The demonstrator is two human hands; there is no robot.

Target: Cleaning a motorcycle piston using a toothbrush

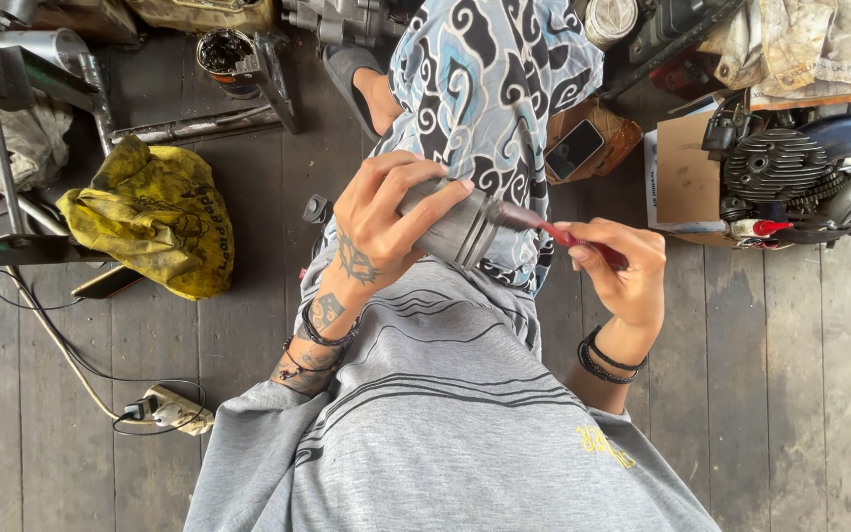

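My left hand (378, 219) grips a grey metal cylinder with ringed grooves (460, 229), held level over my lap. My right hand (622, 268) holds a red-handled tool (583, 243) whose tip goes into the open right end of the cylinder. Both wrists wear dark bracelets. Below the hands are my grey shirt (445, 424) and patterned blue, black and white trousers (490, 89).
A crumpled yellow cloth (155, 217) lies at left on the dark plank floor (790, 374). A power strip with cables (174, 409) sits lower left. A finned engine block (775, 167) and cardboard stand at right. A phone (573, 150) lies on a box.
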